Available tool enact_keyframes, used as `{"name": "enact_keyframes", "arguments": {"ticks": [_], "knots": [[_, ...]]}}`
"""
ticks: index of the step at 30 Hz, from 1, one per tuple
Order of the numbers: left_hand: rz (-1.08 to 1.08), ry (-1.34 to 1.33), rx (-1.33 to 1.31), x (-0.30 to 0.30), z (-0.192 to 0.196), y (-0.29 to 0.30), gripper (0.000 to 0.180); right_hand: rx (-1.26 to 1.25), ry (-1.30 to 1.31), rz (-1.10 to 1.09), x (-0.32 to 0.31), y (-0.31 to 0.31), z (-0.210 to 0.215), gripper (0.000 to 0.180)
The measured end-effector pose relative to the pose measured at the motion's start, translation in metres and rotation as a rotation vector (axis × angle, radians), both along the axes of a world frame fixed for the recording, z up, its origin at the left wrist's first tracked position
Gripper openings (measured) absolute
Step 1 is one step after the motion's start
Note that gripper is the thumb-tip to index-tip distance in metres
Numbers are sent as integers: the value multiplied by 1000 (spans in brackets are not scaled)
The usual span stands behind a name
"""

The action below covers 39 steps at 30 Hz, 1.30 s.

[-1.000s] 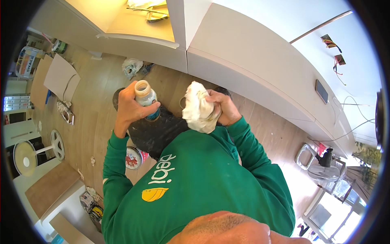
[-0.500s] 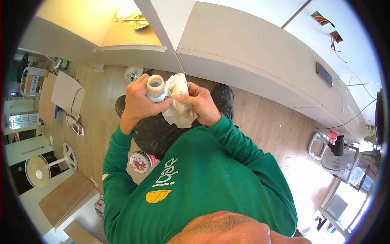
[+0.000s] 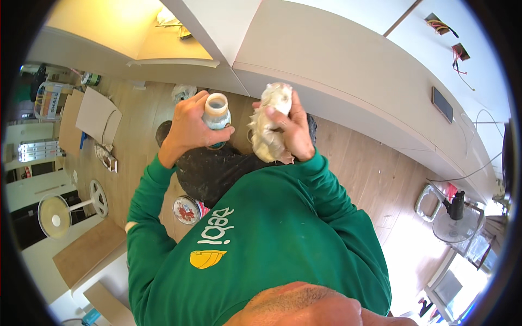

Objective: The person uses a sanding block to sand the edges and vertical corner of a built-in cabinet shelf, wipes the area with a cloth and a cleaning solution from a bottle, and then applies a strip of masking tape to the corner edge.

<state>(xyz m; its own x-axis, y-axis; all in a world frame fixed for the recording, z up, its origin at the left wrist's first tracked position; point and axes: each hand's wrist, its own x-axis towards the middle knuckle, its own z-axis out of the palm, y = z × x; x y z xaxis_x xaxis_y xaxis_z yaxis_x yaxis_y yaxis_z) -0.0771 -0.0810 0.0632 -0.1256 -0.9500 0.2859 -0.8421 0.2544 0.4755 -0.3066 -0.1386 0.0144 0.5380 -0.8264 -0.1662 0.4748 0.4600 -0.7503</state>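
Note:
My left hand is wrapped round a small clear bottle with a wide, uncapped mouth. It stands roughly upright, its mouth facing me, with some pale coating around the neck. In my right hand is a crumpled off-white rag, stained and bunched up, with the thumb pressed across it. A gap separates rag and bottle. Both hands are held above my dark, paint-specked trousers.
A beige cabinet front runs across ahead, with a phone on its top and a lit niche at left. A round tin stands by my leg. Left are cardboard sheets and a white fan; right, a glass-topped stand.
My right hand has drawn the rag away from the bottle, rightward and slightly up. My left hand still grips the bottle, which has shifted a little right and up.

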Motion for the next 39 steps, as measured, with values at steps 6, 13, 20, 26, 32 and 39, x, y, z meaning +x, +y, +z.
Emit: {"name": "enact_keyframes", "arguments": {"ticks": [6,13,20,26,32,39], "knots": [[-86,-160,78,0,9,-18,43,-407,366,36,-13,-15,-5,46],[-226,-344,220,-5,22,-30,40,-1281,682,9,-6,-21,27,45],[-410,-745,436,-16,43,-34,40,-1336,705,286,-8,-21,11,42],[-435,-920,442,-22,54,-36,38,-1365,702,327,-6,-23,18,38],[-420,-616,197,-3,35,-33,37,-1359,672,272,-5,-25,20,42],[2,48,-24,15,2,2,40,-299,145,209,11,-29,1,41]]}}
